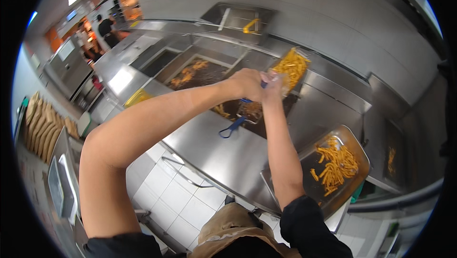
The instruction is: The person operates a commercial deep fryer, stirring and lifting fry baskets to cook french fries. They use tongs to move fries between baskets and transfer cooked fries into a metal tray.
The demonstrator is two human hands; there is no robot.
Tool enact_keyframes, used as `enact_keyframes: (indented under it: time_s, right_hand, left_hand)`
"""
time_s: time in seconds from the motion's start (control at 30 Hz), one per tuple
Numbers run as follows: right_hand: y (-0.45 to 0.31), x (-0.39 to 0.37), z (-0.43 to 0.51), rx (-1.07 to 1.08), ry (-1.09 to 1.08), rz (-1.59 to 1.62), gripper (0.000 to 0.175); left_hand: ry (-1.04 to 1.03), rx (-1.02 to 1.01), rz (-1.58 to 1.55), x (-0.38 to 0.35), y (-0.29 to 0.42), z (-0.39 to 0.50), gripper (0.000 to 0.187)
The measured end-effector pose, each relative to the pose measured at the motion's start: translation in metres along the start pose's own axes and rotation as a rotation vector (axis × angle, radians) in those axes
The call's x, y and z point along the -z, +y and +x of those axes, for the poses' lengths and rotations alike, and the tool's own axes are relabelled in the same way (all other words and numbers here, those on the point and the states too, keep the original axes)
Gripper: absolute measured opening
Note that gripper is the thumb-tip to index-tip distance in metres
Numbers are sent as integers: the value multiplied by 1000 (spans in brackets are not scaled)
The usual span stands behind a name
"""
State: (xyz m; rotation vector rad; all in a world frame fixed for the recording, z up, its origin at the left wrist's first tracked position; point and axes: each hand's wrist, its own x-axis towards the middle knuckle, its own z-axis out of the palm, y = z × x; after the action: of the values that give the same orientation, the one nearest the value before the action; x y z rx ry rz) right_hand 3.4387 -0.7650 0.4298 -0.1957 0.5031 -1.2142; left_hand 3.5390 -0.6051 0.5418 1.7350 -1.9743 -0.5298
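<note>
Both my hands meet on the blue handle of a wire fryer basket full of French fries (292, 65), raised over the right part of a deep fryer. My left hand (247, 83) is closed around the handle. Beside it, my right hand (275, 85), in what looks like a clear glove, grips close to the basket. Below them a second basket with a blue handle (236, 125) sits in the dark oil, its contents unclear. Golden food pieces (189, 74) float in the vat to the left. More fries (335, 168) lie in a metal pan (362, 147) at the right.
The steel front ledge of the fryer (203, 147) runs before me. A tray with a yellow-handled tool (251, 25) stands at the back. Stacked brown paper bags (44, 129) are at the left. A person in black (106, 29) and others stand far off at upper left.
</note>
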Motion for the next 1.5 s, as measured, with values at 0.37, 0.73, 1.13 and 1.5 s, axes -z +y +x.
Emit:
enact_keyframes:
  time_s: [0.37, 0.73, 1.13, 1.5]
  right_hand:
    - [22, 2, -146, -311, -600, 611, 46]
    - [72, -23, -286, 175, -254, -8, 44]
    - [44, 55, -331, 487, -257, 323, 50]
    - [32, 124, -333, 664, 296, 19, 22]
  left_hand:
    - [26, 153, -337, -24, 11, -128, 26]
    - [-216, 114, -703, -1, -18, -234, 16]
    - [-969, 60, -1225, -61, -26, -203, 16]
    - [-1286, 315, -1637, -160, -30, -188, 18]
